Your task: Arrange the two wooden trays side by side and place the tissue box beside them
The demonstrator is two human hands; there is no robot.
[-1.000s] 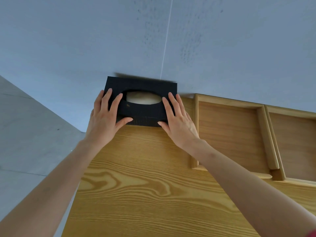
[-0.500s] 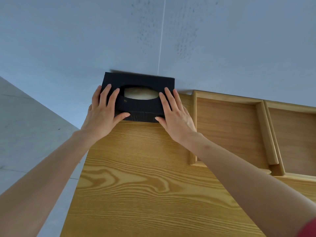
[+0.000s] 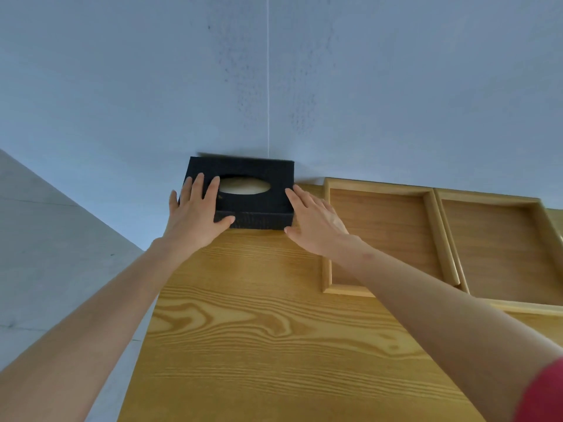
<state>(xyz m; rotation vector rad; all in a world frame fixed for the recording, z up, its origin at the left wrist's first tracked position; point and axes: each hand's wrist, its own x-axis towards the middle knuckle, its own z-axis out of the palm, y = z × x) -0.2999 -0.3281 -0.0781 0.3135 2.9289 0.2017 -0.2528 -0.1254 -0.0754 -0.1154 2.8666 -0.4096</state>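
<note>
The black tissue box, with an oval opening showing white tissue, stands at the table's far left corner against the wall. My left hand lies over its left end, fingers on top and thumb on the front face. My right hand is spread flat just off the box's right end, fingertips at its right edge, holding nothing. Two shallow wooden trays lie side by side to the right, rims touching: the left tray sits a small gap from the box, and the right tray runs toward the frame's edge.
The wooden table shows bare grain in front of the box and trays. A pale blue wall runs right behind them. The table's left edge drops to a grey floor.
The box has been pushed back against the wall. My right hand has slid off the box's top to its right end; my left hand stays on it.
</note>
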